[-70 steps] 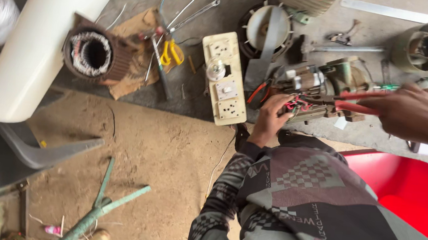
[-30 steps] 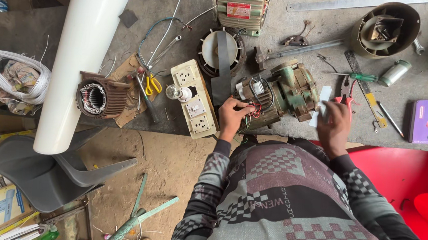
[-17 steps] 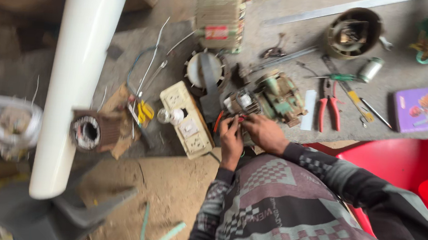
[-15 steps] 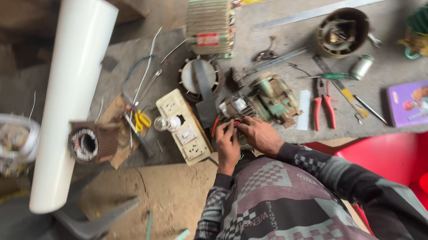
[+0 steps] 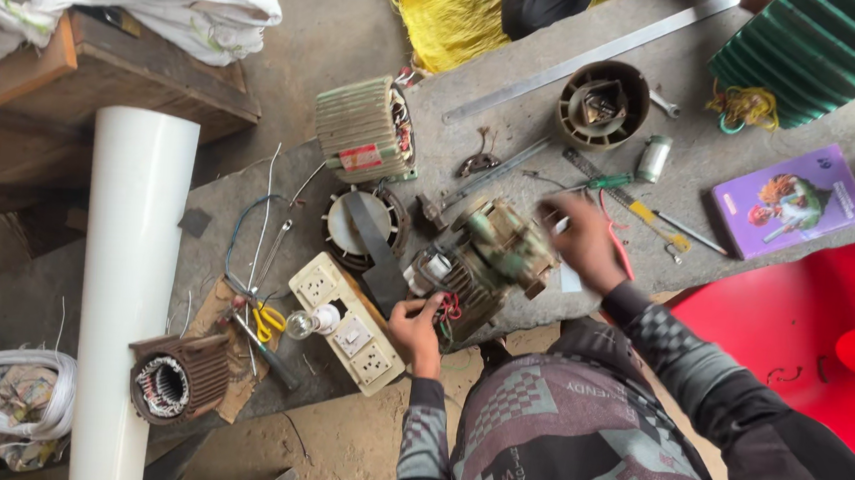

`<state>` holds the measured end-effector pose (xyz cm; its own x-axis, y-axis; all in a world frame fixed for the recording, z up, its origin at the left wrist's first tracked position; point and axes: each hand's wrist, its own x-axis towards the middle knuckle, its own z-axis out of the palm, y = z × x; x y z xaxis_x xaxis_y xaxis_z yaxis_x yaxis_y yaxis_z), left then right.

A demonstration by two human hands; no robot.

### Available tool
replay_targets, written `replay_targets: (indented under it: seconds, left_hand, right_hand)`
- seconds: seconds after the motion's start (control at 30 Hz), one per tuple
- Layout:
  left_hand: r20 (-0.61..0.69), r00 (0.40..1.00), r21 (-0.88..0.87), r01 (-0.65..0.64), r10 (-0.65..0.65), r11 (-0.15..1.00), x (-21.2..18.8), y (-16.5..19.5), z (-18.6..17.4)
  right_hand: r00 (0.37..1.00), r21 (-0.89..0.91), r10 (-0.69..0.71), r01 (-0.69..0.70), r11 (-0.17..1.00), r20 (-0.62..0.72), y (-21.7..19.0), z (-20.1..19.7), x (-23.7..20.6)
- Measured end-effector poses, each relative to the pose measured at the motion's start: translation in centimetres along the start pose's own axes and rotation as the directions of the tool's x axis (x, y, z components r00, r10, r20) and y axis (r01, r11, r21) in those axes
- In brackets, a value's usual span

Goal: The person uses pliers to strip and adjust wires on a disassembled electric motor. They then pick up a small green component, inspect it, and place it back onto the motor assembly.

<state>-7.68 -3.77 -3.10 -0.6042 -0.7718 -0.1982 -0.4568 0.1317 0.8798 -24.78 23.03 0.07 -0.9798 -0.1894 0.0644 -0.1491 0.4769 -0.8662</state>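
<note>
floor: bare grey-brown packed earth (image 5: 322, 22) | work surface: low grey concrete slab (image 5: 516, 116) from 9 to 3 o'clock | furniture: brown wooden bench (image 5: 107, 87) at 10 o'clock, smooth red plastic seat (image 5: 803, 326) at 4 o'clock | light: soft, even daylight

Soft even daylight, faint shadows; right hand (image 5: 580, 243) motion-blurred (rest sharp).

The left hand (image 5: 414, 331) grips the wiring end of a greenish motor (image 5: 486, 264) on the grey slab (image 5: 526, 127), just beside a cream switchboard (image 5: 346, 323). The right hand (image 5: 578, 243), blurred, sits at the motor's far side, over red-handled pliers (image 5: 616, 245)
</note>
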Motion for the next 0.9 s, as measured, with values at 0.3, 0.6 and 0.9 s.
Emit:
replay_targets:
  seconds: [0.3,0.6,0.9]
  left_hand:
    - [-0.018,0.996,-0.004,0.09,-0.09,0.996,-2.8,0.3,1.9]
    - [-0.167,0.967,-0.266,0.143,-0.191,0.953,-8.3,4.6,3.3]
    - [0.132,0.984,-0.409,-0.059,0.123,0.911,-8.9,14.7,7.4]
  right_hand:
    - [0.996,-0.422,-0.018,-0.022,0.906,-0.092,10.9,-9.5,15.0]
    - [0.995,-0.643,-0.02,0.076,0.762,0.095,12.8,-10.3,20.8]
    - [0.979,-0.1,-0.201,0.202,0.974,0.022,3.9,-13.6,15.3]
